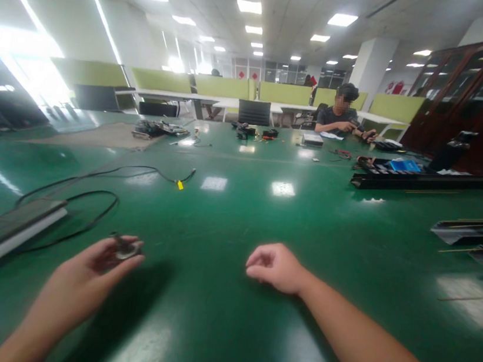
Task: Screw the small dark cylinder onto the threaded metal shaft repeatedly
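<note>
At the lower left, my left hand (91, 274) holds a small metal part (127, 248) between thumb and fingers, raised over the green table (218, 219). The part looks round with a short stub, but blur hides its details. Right of the middle, my right hand (277, 267) is closed, its fingers curled toward the thumb; whatever it may hold is hidden. The two hands are well apart. A black cable (116, 203) with a yellow tag (180, 185) lies on the table beyond my left hand.
A long flat device (17, 228) lies at the left. Dark metal rails (419, 182) and more black profiles (479, 230) are at the right. Electronic parts (161, 129) lie farther back. Across the table, a person (327, 118) sits handling a dark object.
</note>
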